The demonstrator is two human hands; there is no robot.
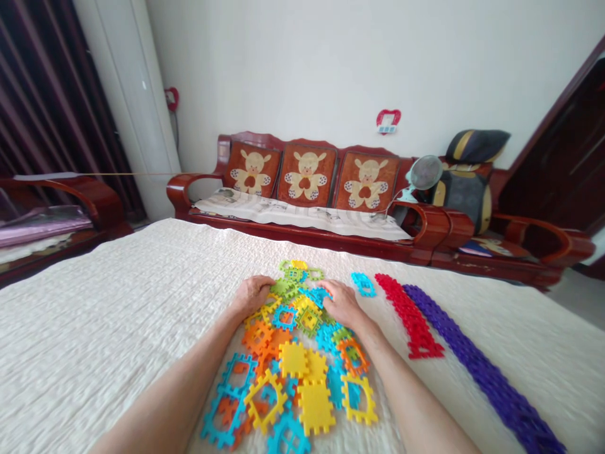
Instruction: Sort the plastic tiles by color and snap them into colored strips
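A heap of interlocking plastic tiles (pixel 293 359) in yellow, blue, orange and green lies on a cream quilted cover (pixel 108 315). My left hand (pixel 253 295) rests at the heap's far left with fingers curled onto a green tile (pixel 283 288). On the heap's far right, my right hand (pixel 341 302) has its fingers bent over a blue tile (pixel 317 295). One lone blue tile (pixel 363 284) lies just right of that hand. A row of joined red tiles (pixel 410 316) and a longer purple row (pixel 477 362) stretch along the right side.
A red wooden sofa (pixel 302 183) with bear cushions stands beyond the cover's far edge. A small fan (pixel 424 173) and a bag (pixel 466 183) sit at its right end. Another wooden seat (pixel 57 214) is at the left.
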